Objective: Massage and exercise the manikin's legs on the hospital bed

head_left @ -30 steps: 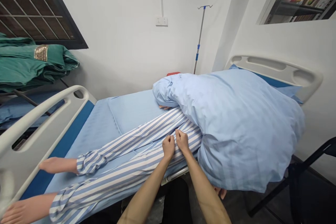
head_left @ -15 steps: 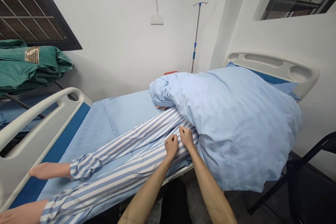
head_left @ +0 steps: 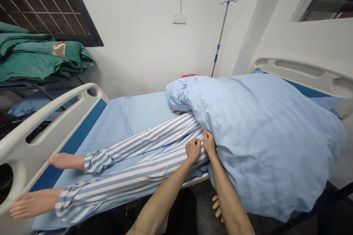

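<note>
A figure lies on the bed in blue-and-white striped trousers, with its bare feet toward the footboard. My left hand is a closed fist, thumb side up, over the near thigh. Just right of it, my right hand, also closed, rests by the top of the same thigh at the quilt's edge. No fabric shows gathered in either fist. A light blue quilt covers the figure's upper body and head end. Fingers of the figure's hands show below the quilt, beyond my right forearm.
The bed's footboard stands at left and its headboard at right. An IV pole rises behind the bed near a wall socket. Folded green cloth lies on a rack at left.
The view has swung left, shifting the scene rightward. My right fist has come closer to the quilt's edge. Fingers hanging below the quilt now show. Both hands stay closed.
</note>
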{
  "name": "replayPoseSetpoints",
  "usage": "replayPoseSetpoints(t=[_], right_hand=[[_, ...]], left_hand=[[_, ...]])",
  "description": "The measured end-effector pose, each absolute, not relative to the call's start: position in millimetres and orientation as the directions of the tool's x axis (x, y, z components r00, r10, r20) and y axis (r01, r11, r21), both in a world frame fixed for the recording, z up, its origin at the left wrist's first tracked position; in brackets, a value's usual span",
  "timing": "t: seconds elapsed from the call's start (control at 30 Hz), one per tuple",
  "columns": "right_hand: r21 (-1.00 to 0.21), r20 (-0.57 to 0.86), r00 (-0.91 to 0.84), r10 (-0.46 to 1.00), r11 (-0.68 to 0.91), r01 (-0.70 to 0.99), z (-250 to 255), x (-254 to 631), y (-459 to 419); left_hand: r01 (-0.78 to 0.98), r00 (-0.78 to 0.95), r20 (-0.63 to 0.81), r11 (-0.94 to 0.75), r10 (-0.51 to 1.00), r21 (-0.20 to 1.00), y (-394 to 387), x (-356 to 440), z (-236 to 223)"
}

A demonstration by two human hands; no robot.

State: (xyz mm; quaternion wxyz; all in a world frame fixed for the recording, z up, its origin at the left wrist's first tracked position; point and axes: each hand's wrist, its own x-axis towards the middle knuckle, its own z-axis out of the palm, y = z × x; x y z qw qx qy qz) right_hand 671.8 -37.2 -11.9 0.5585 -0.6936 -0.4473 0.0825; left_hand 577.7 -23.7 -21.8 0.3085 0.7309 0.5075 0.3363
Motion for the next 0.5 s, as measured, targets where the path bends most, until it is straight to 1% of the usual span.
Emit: replayPoseSetpoints(t=[0.17, 0.3, 0.4, 0.5], right_hand=[[-0.793, 0.325, 0.616, 0.718, -0.148, 0.591, -22.7, 675.8, -35.5], [-0.745, 0.32, 0.605, 0.729, -0.201, 0.636, -22.9, 676.2, -35.6], [-0.706, 0.308, 0.619, 0.722, -0.262, 0.657, -20.4, 676.7, -36.8], [-0.675, 0.303, 0.615, 0.728, -0.292, 0.677, -20.1, 677.6, -38.1]], left_hand=[[0.526, 0.27, 0.135, -0.263, 0.953, 0.809, -22.3, 576.4, -22.0], [0.409, 0.335, 0.077, -0.218, 0.939, 0.886, -21.2, 561.8, -14.0], [0.336, 0.363, 0.048, -0.179, 0.931, 0.925, -23.2, 525.1, -9.9], [0.354, 0.301, 0.068, -0.177, 0.951, 0.918, -26.1, 467.1, -8.0]])
